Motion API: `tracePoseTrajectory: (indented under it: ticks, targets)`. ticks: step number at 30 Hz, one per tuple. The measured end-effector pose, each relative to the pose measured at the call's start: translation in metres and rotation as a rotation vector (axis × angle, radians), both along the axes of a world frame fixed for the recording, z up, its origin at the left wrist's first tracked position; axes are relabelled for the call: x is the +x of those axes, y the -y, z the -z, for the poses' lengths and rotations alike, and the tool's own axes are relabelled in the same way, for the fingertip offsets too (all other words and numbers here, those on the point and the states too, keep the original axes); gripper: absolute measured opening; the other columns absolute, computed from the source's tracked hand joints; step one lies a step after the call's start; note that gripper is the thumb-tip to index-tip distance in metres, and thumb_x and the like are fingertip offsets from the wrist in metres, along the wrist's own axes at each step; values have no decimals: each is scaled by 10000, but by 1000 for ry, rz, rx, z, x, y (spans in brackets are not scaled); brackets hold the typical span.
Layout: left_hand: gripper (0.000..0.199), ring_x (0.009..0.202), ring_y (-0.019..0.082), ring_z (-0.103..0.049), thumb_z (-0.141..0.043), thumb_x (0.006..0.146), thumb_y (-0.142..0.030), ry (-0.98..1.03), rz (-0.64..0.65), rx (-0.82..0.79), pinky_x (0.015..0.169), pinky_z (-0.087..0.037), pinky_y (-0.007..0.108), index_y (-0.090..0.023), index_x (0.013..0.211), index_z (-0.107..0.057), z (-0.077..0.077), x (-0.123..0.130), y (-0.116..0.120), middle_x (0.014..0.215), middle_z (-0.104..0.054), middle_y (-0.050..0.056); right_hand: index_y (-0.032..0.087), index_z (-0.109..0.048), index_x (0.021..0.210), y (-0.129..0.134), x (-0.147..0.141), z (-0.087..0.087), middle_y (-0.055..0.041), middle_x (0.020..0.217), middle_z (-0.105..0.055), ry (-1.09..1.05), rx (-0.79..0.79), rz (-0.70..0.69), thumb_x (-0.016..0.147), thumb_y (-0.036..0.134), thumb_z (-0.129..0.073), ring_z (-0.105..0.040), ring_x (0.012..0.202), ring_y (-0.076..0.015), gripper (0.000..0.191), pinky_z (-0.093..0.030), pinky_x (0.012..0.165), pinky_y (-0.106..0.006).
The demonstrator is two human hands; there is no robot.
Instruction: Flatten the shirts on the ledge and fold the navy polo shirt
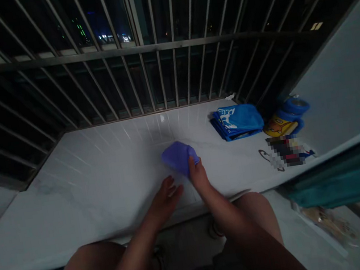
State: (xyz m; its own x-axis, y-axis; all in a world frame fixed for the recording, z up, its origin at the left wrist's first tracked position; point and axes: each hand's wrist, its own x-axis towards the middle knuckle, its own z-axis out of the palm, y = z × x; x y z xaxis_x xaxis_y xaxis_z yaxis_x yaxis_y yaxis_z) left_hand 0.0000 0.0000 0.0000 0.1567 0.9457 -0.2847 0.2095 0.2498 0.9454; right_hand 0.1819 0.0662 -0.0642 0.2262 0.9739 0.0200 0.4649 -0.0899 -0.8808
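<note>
Purple piece (178, 155), seen from the head view, sits in front of you over the middle of the pale ledge (104, 169), with its near right corner in your right hand (198, 175). That grip is closed on it, your thumb lying across the upper face; the fingers beneath are mostly hidden. Your left hand (166, 200) is just beside its near edge, released, fingers spread and slightly curled, holding nothing. You cannot tell whether the underside touches the ledge.

Judging by the smooth, thin-looking body and its folded outline, expect something light and soft that bends easily and is unlikely to break, though a hard pinch might crease it. Whether it is slippery is unclear in this dim light. Your corner hold looks enough for so little weight; for a second hold, the left corner is uncovered and well apart from your right thumb.
</note>
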Motion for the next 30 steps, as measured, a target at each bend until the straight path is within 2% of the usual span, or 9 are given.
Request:
tracePoseTrajectory:
  ticks: [2, 5, 10, 13, 17, 21, 25, 27, 30]
  targets:
    - [912, 1493, 379, -626, -885, 799, -636, 128, -8, 61, 1227, -515, 555, -255, 1560, -557, 29, 6, 1, 1670, -594, 204, 193, -604, 1465, 22, -12, -4, -177, 1296, -789, -194, 21, -99, 1138, 716, -322, -759, 1228, -322, 678, -607, 1058, -475]
    - [823, 1439, 347, -672, -882, 817, -625, 288, -33, 120, 1228, -526, 539, -248, 1493, -602, 43, 2, 5, 1555, -700, 174, 243, -634, 1428, 48, -22, -20, -149, 1397, -756, -321, 61, -243, 1070, 784, -485, -718, 1330, -319, 665, -560, 1166, -498]
    - [608, 1156, 319, -789, -891, 815, -652, 340, -143, 6, 1077, -617, 491, -196, 1189, -742, 36, -28, 14, 1228, -832, 145, 267, -640, 1444, 64, -19, -57, -103, 1393, -764, -417, 2, -534, 968, 626, -768, -724, 1303, -322, 611, -567, 1149, -507]
    - [669, 1196, 341, -781, -934, 775, -629, 419, -130, 17, 1073, -613, 482, -194, 1246, -741, 29, -43, 21, 1269, -824, 163, 266, -683, 1371, 67, -26, -69, -60, 1247, -808, -415, -60, -689, 941, 486, -822, -767, 1111, -272, 503, -615, 993, -420]
    - [726, 1297, 360, -750, -916, 795, -628, 391, -178, 33, 1136, -581, 487, -208, 1354, -722, 21, -54, 27, 1346, -808, 160, 247, -777, 1084, 68, -46, -77, -38, 1024, -787, -167, 53, -735, 1003, 367, -732, -722, 950, -229, 151, -560, 870, -348]
    - [671, 1313, 349, -736, -826, 854, -703, 333, -250, 21, 1096, -598, 445, -220, 1315, -757, 16, -65, 26, 1363, -807, 122, 240, -735, 960, 65, -60, -96, -61, 1026, -739, -66, 174, -667, 1081, 394, -607, -685, 959, -227, 233, -532, 874, -348]
    - [629, 1134, 322, -784, -808, 864, -736, 203, -215, 55, 1047, -612, 428, -217, 1218, -807, -10, -95, 18, 1198, -853, 87, 258, -612, 911, 52, -51, -134, 10, 813, -616, -105, 147, -493, 1135, 593, -484, -581, 758, -183, 423, -490, 741, -307]
    - [646, 1037, 310, -800, -814, 855, -752, 170, -196, 76, 1015, -628, 431, -211, 1208, -818, -36, -117, 9, 1106, -864, 82, 265, -579, 902, 39, -35, -158, 40, 746, -556, -188, 100, -450, 1112, 710, -476, -527, 686, -168, 503, -459, 668, -287]
    - [705, 874, 308, -806, -861, 788, -771, 168, -115, 10, 853, -669, 440, -207, 1208, -822, -83, -148, -17, 936, -854, 73, 258, -626, 980, 9, 2, -189, 32, 783, -614, -302, 38, -495, 1038, 816, -540, -548, 682, -170, 568, -471, 641, -281]
